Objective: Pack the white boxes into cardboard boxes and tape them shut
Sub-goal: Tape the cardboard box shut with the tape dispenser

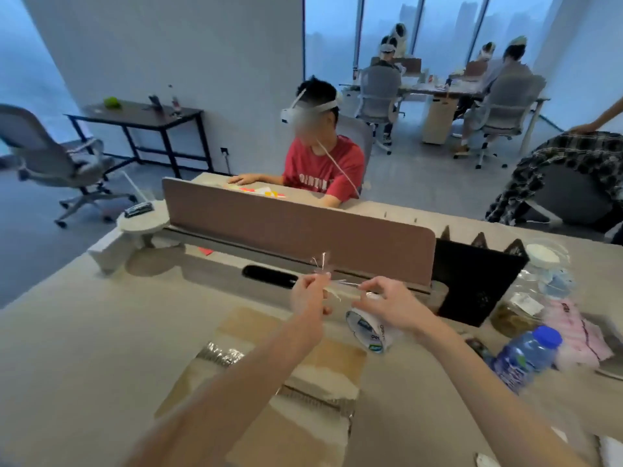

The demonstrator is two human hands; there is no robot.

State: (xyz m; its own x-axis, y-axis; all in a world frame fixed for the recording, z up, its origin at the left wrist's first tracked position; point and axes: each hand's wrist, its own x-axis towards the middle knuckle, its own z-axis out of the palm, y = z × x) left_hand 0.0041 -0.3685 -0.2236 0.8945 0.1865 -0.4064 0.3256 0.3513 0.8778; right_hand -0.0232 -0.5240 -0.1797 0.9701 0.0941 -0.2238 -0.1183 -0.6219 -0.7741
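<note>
Beige laminate covers the wide table [84,348], which is bounded at the far side by a brown fabric divider panel [296,237]. A flat brown cardboard box [303,372], crossed by strips of shiny clear tape, is laid on the table directly below the two forearms. Both hands are raised above its far edge. The left hand [308,298] and the right hand [387,303] are each pinched on an end of a thin, crumpled strip of clear tape [337,288] stretched between them; each grip is pressed together on the strip. A white-and-blue roll of tape [369,328] is seen just under the right hand, whether held or resting cannot be told. A blue-capped plastic bottle [524,358] and clear plastic bags [539,291] are crowded along the right side of the table, beside a black bag [472,281]. The left half of the table is largely bare. Beyond the divider a person in a red shirt [323,170] is seated, and grey office chairs [57,156] and a dark side table [141,119] are spread over the grey floor.
</note>
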